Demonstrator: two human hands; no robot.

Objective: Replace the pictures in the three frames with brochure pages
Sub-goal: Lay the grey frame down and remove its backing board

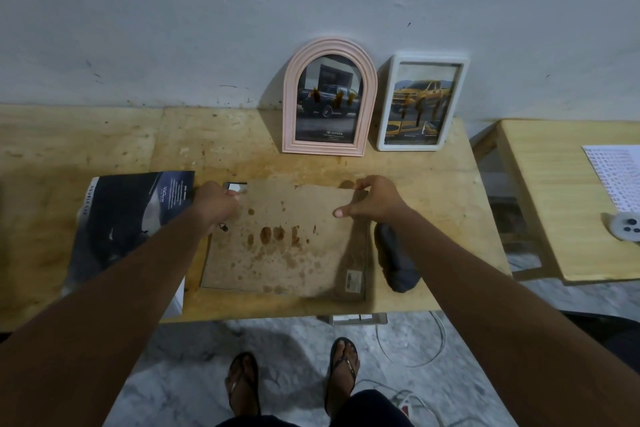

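Symmetrically, arms outstretched, left hand (pixel 216 203) and right hand (pixel 372 199) gripping backing board (pixel 287 246)

You have one view, from the camera on your head, looking forward and steeply down across the wooden table (pixel 104 135). It faces the pale wall (pixel 207 10) behind the table, which fills the top of the frame, and your feet (pixel 244 381) show at the bottom edge. It sits close: your forearms enter from the lower corners, and your left hand (pixel 216 204) and right hand (pixel 372 199) meet the backing board (pixel 287 253) mid-frame. The wide lens also takes in a second table (pixel 554 201) at the right.
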